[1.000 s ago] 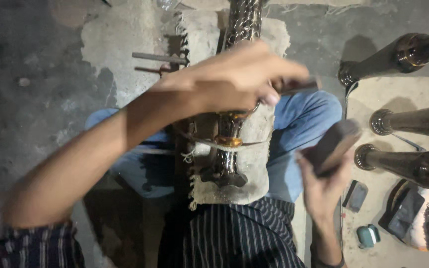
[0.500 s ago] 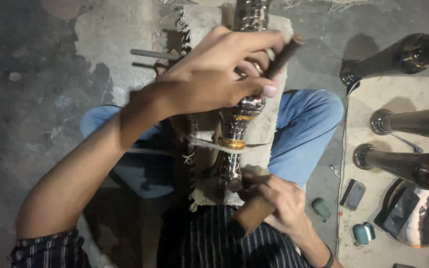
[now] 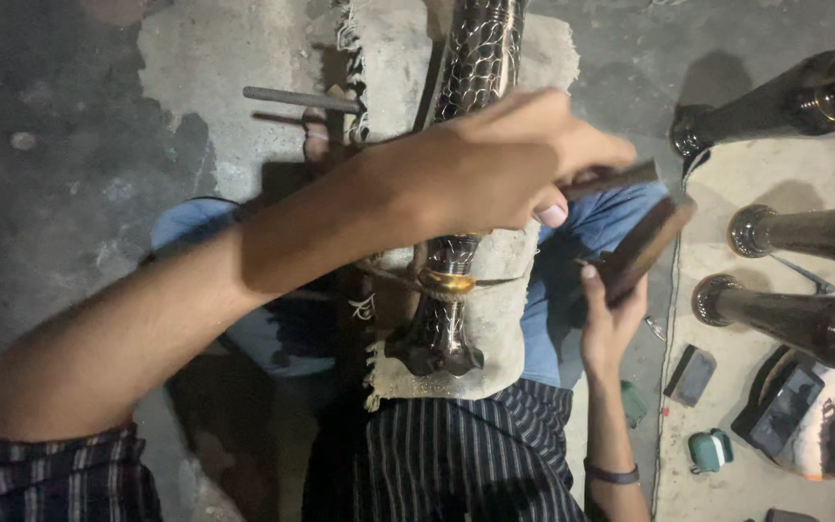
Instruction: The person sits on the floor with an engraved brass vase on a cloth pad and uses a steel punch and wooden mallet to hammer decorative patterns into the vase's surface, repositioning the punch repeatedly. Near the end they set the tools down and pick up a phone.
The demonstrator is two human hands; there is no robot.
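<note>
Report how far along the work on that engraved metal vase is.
Done: much of the engraved vase lying on cloth already carries pattern. In hand: left hand holds a thin punch, right hand a wooden block. Left: three plainer vases wait alongside.

Dim overhead light (hard shadows), forearm blurred.
</note>
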